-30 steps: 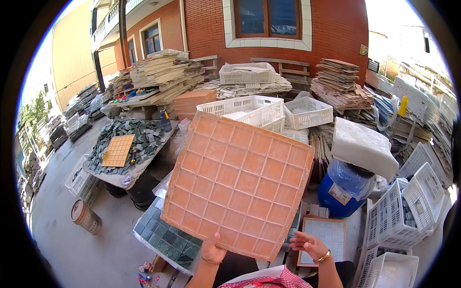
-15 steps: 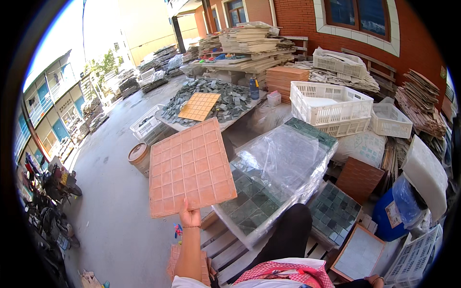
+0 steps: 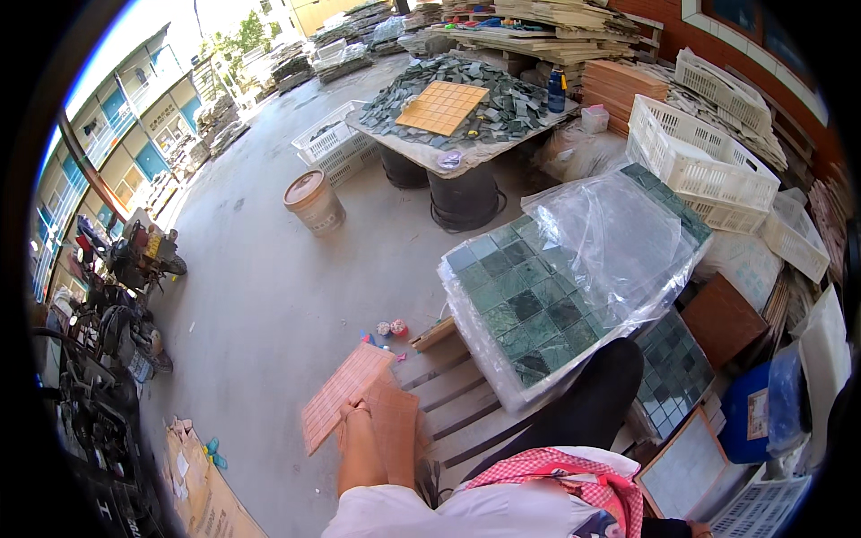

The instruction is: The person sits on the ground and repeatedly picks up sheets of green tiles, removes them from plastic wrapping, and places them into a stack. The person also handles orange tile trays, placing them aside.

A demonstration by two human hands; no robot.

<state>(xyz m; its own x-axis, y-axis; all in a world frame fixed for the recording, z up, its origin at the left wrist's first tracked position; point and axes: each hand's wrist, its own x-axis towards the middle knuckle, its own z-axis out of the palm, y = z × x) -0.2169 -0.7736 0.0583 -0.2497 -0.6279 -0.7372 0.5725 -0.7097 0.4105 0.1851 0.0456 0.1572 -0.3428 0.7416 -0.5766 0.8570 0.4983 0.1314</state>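
Note:
Low at the lower middle, my left hand (image 3: 355, 409) is closed on the edge of a flat orange grid board (image 3: 343, 387), which is tilted. Just beside and partly under it is a stack of similar orange boards (image 3: 395, 417). My right hand (image 3: 700, 529) shows only at the bottom right edge, its fingers mostly hidden, next to a white board with an orange frame (image 3: 683, 466). In front of my knee, green square tiles (image 3: 529, 300) lie in a sheet on a slatted wooden pallet (image 3: 448, 394), partly covered by clear plastic film (image 3: 596, 247).
A table (image 3: 448, 161) bears heaped dark tile pieces and a yellow grid board (image 3: 442, 108). A lidded bucket (image 3: 314, 203) stands on the floor beside white crates (image 3: 336, 143). Motorbikes (image 3: 117, 305) line the left. A blue barrel (image 3: 746, 412) and white crates (image 3: 704, 170) crowd the right.
My left hand has lowered the orange grid board from in front of me down to beside the stack. The view has tipped downward and turned left.

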